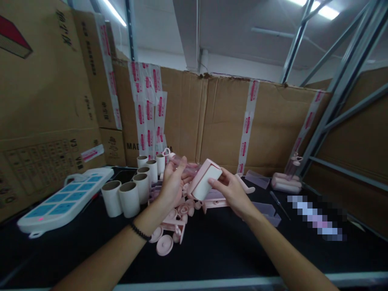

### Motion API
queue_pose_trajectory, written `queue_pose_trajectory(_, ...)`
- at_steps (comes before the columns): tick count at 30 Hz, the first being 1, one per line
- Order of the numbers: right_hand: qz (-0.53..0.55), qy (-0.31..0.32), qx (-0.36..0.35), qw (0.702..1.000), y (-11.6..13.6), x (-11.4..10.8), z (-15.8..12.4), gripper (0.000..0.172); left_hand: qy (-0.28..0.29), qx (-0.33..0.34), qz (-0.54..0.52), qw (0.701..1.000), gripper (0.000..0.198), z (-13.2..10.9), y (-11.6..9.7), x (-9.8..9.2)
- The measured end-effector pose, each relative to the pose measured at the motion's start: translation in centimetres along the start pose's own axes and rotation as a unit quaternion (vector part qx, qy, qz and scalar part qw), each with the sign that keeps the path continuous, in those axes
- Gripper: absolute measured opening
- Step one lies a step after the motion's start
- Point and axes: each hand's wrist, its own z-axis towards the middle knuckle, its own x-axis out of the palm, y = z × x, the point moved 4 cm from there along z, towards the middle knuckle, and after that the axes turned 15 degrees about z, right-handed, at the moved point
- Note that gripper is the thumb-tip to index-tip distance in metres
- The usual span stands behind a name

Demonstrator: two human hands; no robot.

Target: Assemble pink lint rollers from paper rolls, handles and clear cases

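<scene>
In front of me my left hand (175,180) is closed around the clear pink handle (190,169) of a pink roller tool, with a small loop (166,152) at its far end. At the other end sits a pink housing (200,174) with a white paper roll (207,184) in it. My right hand (229,186) grips this roll end, thumb on the white surface. Below my hands lies a heap of small pink plastic parts (183,209), including round caps (164,245). Fingers partly hide the handle, so its join to the housing cannot be made out.
Several white paper rolls (129,199) stand left of my hands, beside a white power strip (66,198). Clear purplish covers (266,212), a thin tool (279,204) and a similar pink roller (286,182) lie to the right. Cardboard (224,121) walls the back.
</scene>
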Motion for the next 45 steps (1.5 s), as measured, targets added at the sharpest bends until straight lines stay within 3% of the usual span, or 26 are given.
queue_pose_trajectory(4,-0.01,-0.004,-0.028,1.0,-0.2,-1.3,0.8,0.043,-0.01,-0.014,-0.015,1.0,0.044,0.2,-0.2,-0.2)
queue_pose_trajectory(8,-0.027,-0.139,-0.086,0.986,-0.2,-5.0,1.8,0.033,-0.049,-0.022,-0.039,0.998,0.042,0.7,-1.1,-0.9)
queue_pose_trajectory(10,-0.027,-0.17,-0.091,0.981,-0.1,-5.9,2.0,0.031,-0.051,-0.008,-0.035,0.998,0.042,0.7,-1.4,-1.0)
queue_pose_trajectory(13,-0.017,-0.138,-0.089,0.986,0.5,-5.2,1.7,0.033,-0.026,0.01,-0.016,0.999,0.042,0.5,-1.3,-0.6)
queue_pose_trajectory(16,-0.028,-0.051,-0.059,0.997,1.1,-3.2,1.0,0.041,-0.009,0.036,0.049,0.998,0.044,0.2,-1.1,-0.3)
queue_pose_trajectory(20,-0.122,0.06,-0.03,0.99,1.4,-1.4,0.3,0.038,0.02,0.07,0.131,0.989,0.044,-0.2,-1.4,0.3)
queue_pose_trajectory(24,-0.195,0.096,-0.031,0.976,1.2,-0.9,-0.1,0.032,0.045,0.077,0.146,0.985,0.043,-0.6,-1.6,1.0)
queue_pose_trajectory(31,-0.193,0.081,-0.027,0.978,1.1,-0.9,-0.1,0.028,0.07,0.086,0.15,0.982,0.043,-0.7,-1.6,1.2)
queue_pose_trajectory(35,-0.123,0.011,-0.043,0.991,1.1,-2.3,0.6,0.033,0.08,0.1,0.196,0.972,0.038,-0.9,-1.9,1.3)
queue_pose_trajectory(39,-0.043,-0.059,-0.051,0.996,1.1,-3.8,1.0,0.038,0.153,0.05,0.211,0.964,0.043,-1.6,-1.6,1.9)
queue_pose_trajectory(41,-0.028,-0.054,-0.041,0.997,1.0,-3.9,0.9,0.038,0.176,0.027,0.188,0.966,0.047,-1.8,-1.4,2.1)
queue_pose_trajectory(45,-0.052,-0.032,-0.048,0.997,1.3,-3.4,0.7,0.032,0.166,0.018,0.152,0.974,0.04,-1.9,-1.2,2.1)
